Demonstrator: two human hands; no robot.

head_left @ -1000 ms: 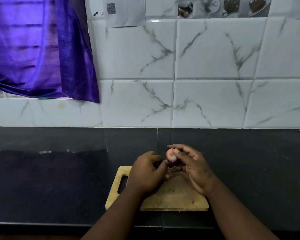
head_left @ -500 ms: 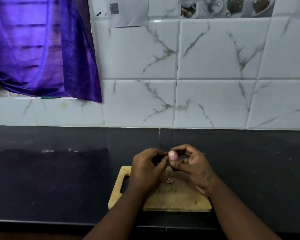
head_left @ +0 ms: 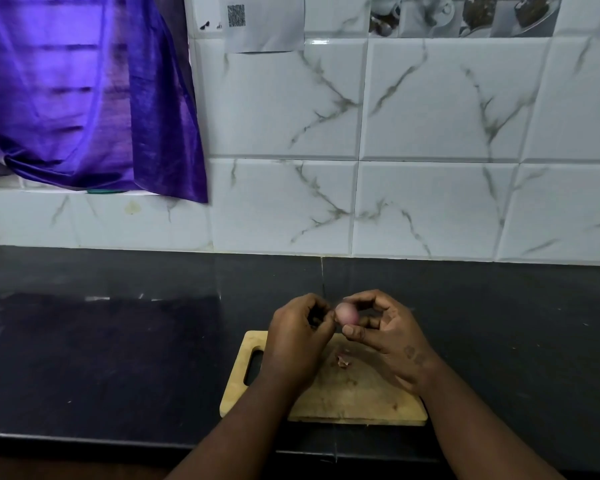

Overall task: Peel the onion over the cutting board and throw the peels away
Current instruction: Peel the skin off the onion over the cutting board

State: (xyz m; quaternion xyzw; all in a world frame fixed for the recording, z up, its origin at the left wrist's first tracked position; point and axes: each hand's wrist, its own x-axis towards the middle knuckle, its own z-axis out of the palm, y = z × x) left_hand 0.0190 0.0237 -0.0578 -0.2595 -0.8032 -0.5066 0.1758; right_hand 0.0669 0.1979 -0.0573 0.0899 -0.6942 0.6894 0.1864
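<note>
A small pink onion is held above the far edge of the wooden cutting board. My right hand pinches it between thumb and fingertips. My left hand is curled beside it, its fingertips touching the onion's left side; whether it grips a piece of skin is hidden. A small scrap of peel lies on the board between my hands.
The board sits on a black countertop near its front edge. A white marble-tile wall rises behind. A purple curtain hangs at the upper left. No bin is in view.
Both hands have lifted slightly and turned the onion; more of its pale pink surface shows. A scrap of peel has appeared on the board.
</note>
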